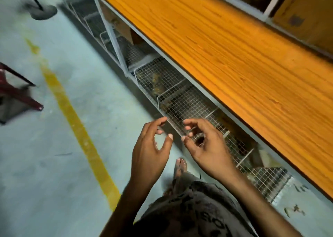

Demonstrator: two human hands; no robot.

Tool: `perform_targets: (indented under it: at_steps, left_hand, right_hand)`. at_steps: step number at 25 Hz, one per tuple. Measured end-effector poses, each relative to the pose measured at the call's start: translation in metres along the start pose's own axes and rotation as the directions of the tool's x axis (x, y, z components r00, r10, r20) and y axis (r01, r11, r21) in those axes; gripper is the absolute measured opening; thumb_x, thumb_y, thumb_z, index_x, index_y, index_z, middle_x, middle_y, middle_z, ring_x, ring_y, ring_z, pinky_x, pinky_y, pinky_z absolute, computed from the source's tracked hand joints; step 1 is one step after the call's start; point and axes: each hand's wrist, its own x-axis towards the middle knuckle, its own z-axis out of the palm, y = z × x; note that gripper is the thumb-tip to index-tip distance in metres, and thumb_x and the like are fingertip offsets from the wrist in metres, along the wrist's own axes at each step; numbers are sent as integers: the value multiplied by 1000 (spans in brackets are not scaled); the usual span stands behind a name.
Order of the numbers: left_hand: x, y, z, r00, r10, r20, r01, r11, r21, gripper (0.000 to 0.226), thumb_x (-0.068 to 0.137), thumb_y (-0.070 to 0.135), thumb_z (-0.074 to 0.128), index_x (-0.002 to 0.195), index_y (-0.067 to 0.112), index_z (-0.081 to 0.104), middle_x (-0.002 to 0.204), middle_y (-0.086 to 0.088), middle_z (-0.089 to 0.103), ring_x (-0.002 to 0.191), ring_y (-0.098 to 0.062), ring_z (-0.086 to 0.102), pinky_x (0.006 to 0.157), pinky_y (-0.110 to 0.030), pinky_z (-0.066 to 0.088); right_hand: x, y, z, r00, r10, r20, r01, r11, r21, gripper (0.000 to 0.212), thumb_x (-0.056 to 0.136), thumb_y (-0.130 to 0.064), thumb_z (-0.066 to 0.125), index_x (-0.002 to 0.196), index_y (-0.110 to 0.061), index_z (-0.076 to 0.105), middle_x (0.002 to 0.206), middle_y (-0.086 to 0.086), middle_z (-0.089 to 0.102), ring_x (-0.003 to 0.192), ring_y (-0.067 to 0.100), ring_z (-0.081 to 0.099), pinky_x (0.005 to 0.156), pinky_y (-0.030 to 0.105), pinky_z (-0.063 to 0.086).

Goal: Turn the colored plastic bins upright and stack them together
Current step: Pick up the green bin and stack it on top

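No colored plastic bin shows in the head view. My left hand [151, 146] hovers over the grey floor with its fingers spread and curled, holding nothing. My right hand [205, 143] is level with it, a little to the right, above the front rim of a wire mesh basket [173, 101]; its fingers are apart and empty too. The two hands are close together without touching. Both forearms reach in from the bottom edge.
An orange wooden tabletop [234, 56] runs diagonally along the right, with wire mesh baskets on the rack beneath it. A yellow line [72, 114] crosses the floor. A dark red chair [16, 94] stands at left and a stand base [43, 12] at top left. My foot [180, 168] is below the hands.
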Motion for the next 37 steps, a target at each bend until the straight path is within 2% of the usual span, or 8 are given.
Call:
perform_targets:
  at_steps: [5,8,10,18,24,26,29,37]
  left_hand:
    - [106,-42,-52,990,-75,-117,74,997,-20,52,92,17,70,134,44,54,128,23,60,109,-4,63,77,-30,53]
    - [179,-47,-78,977,-116,-176,103,991,-84,51,93,15,70,131,45,56,129,23,61,110,-4,63,79,-31,54]
    - [222,-41,-93,976,-72,-204,55,995,-88,51,93,16,69,132,46,55,132,25,60,114,-3,62,82,-28,52]
    - [408,-83,-166,963,-92,-252,55,987,-151,56,94,19,70,139,47,49,140,28,57,121,4,59,90,-25,51]
    - [556,-152,-245,992,-70,-110,49,981,-186,59,93,21,71,138,51,48,140,31,54,121,10,57,93,-25,51]
    - [605,-164,-279,995,-52,-91,32,978,-206,57,93,19,71,136,48,50,139,31,56,120,9,58,92,-25,51]
    - [678,-179,-316,997,-47,-60,31,971,-235,55,93,16,71,135,46,52,137,30,57,120,7,60,90,-22,52]
    - [862,-211,-343,998,8,67,13,951,-308,56,93,20,71,134,53,51,135,32,58,122,8,58,98,-30,53]
  right_hand:
    - [115,-12,50,997,2,78,-13,991,135,40,89,-20,76,122,-38,62,107,-18,64,94,5,64,75,18,54]
    - [203,-29,68,995,-27,101,7,981,193,48,89,-18,74,130,-36,55,105,-17,64,89,6,64,71,23,56]
    - [259,-49,80,992,-47,113,20,973,230,53,89,-19,73,133,-39,50,107,-15,63,89,9,65,70,26,59]
    - [447,-123,169,993,-82,88,51,947,316,55,89,-17,74,133,-39,50,105,-20,62,91,2,63,71,17,55]
    - [575,-167,280,1000,-20,-6,21,927,375,52,88,-11,74,129,-35,54,103,-22,62,85,5,63,73,24,57]
    - [613,-196,304,999,-11,-43,26,922,386,52,89,-10,75,129,-35,54,103,-22,62,86,5,63,72,21,55]
    - [667,-219,327,995,13,-99,26,922,386,50,89,-8,75,127,-35,55,102,-22,62,86,2,63,71,19,54]
    - [823,-233,373,965,81,-250,18,929,369,47,90,-8,73,122,-38,57,99,-13,64,82,11,63,70,33,54]
